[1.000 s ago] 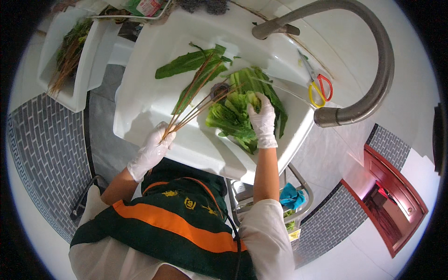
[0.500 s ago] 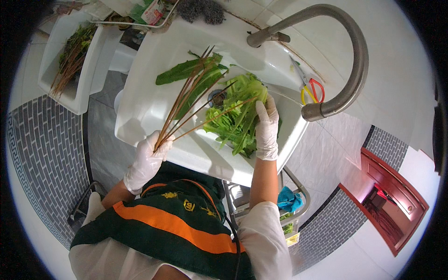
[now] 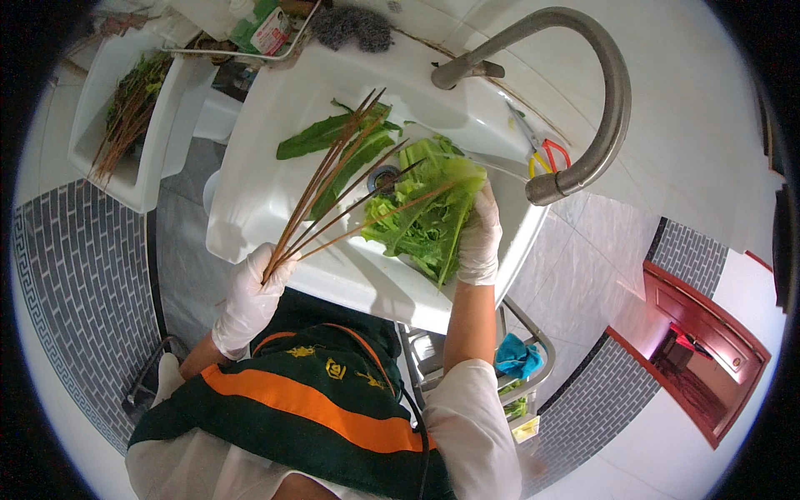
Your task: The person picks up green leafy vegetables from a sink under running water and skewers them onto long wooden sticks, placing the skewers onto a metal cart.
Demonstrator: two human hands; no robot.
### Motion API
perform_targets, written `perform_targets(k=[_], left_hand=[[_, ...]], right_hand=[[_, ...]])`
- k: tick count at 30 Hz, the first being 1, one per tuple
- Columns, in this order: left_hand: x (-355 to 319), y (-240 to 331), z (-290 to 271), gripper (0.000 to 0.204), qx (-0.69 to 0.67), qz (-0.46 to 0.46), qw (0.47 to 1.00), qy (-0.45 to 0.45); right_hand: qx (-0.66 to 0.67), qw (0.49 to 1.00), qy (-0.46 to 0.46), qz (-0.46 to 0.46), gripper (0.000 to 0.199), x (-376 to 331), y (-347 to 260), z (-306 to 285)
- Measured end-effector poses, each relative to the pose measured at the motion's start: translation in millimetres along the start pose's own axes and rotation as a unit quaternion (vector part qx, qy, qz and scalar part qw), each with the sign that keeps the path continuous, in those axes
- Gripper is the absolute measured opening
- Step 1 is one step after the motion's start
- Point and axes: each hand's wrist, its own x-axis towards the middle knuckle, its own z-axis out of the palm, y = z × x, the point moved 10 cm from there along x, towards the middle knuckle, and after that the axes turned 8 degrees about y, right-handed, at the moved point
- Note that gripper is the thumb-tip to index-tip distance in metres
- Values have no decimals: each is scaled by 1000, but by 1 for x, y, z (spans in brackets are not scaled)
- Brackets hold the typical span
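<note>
In my gloved left hand point(image 3: 257, 292), closed at the near left edge of the white sink point(image 3: 237, 221), is a bunch of thin brown stems point(image 3: 312, 187). They fan out over the basin, and one reaches toward the leaf on the right. My gloved right hand point(image 3: 481, 237) grips a broad green lettuce leaf point(image 3: 454, 185) by its right edge; its fingertips are partly hidden behind it. More green leaves point(image 3: 408, 237) lie heaped below it. Two long, darker leaves point(image 3: 346, 167) rest farther left in the basin, beyond the stems. Beside the heap is the drain point(image 3: 383, 177).
A curved metal faucet point(image 3: 617, 92) arches over the sink's right side. Scissors with red and yellow handles point(image 3: 550, 157) lie on the right rim. Dark scouring pads point(image 3: 354, 29) sit at the back. At far left, a white tub point(image 3: 158, 179) holds leafy brown stems.
The lettuce leaf in my right hand is raised and spread out more broadly above the heap. My left hand has shifted slightly left with the stems. The view has moved a little.
</note>
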Motion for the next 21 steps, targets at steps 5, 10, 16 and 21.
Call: perform_targets(k=[5,10,16,21], left_hand=[[-3,6,-3,8,15,22,1000,0],[-8,22,-8,6,55,48,997,21],[-15,37,-12,7,82,73,993,43],[-17,44,-12,9,91,115,988,51]], right_hand=[[-40,999,-7,-19,46,-1,-5,-6],[-98,994,3,-47,46,-7,-13,-10],[-120,990,-20,-76,43,-15,-21,-10],[-144,987,-25,-69,41,-20,-20,-8]])
